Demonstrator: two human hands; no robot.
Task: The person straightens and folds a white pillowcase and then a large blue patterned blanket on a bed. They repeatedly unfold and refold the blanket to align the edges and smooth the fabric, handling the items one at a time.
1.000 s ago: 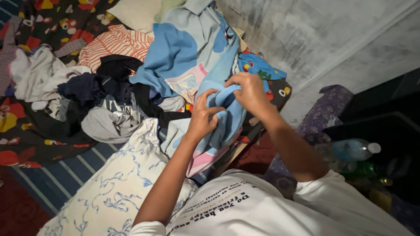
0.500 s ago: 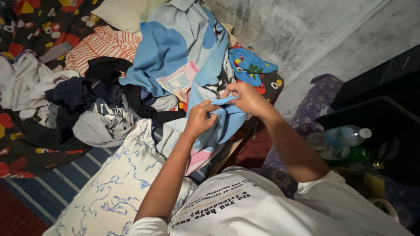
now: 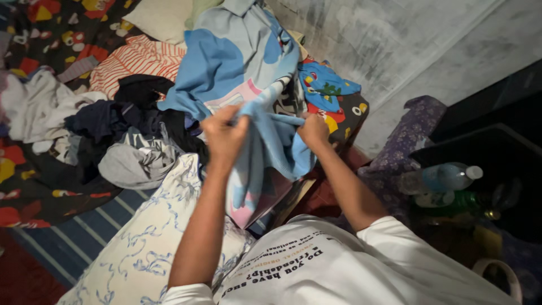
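Rumpled clothes (image 3: 113,130) cover the bed on the left, a floral pillow (image 3: 141,248) near. Left hand (image 3: 224,135) and right hand (image 3: 313,131) both grip a light-blue garment (image 3: 271,152), bunched and hanging between them.

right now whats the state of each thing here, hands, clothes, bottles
left hand: closed, gripping the light blue garment
right hand: closed on the same garment
light blue garment: held up, stretched between both hands, lower part hanging
clothes pile: loose, crumpled, unfolded
striped orange top: lying rumpled
floral pillow: lying flat
clear plastic bottle: on its side, white cap on
green bottle: on its side
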